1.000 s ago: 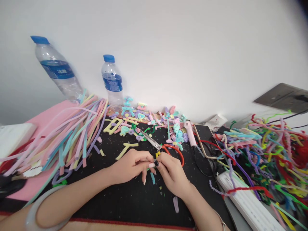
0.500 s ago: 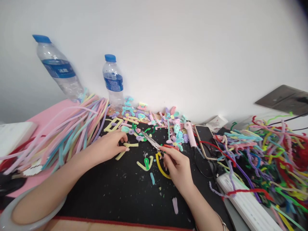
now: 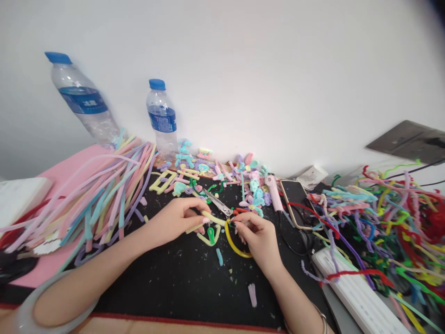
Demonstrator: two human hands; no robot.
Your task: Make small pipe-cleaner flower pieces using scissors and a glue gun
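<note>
Pinched between the left hand's (image 3: 179, 217) thumb and fingers is a pale yellow strip (image 3: 214, 219), just on the near side of the scissors (image 3: 218, 202); I can't tell from here whether the right hand (image 3: 259, 237), fingertips by the strip's end, grips it too. Nearer me than the scissors I see a green loop (image 3: 212, 240) and a blue bit (image 3: 219, 257), with the phone (image 3: 295, 200) off to their right and a bottle (image 3: 162, 119) beyond them, leftward.
</note>
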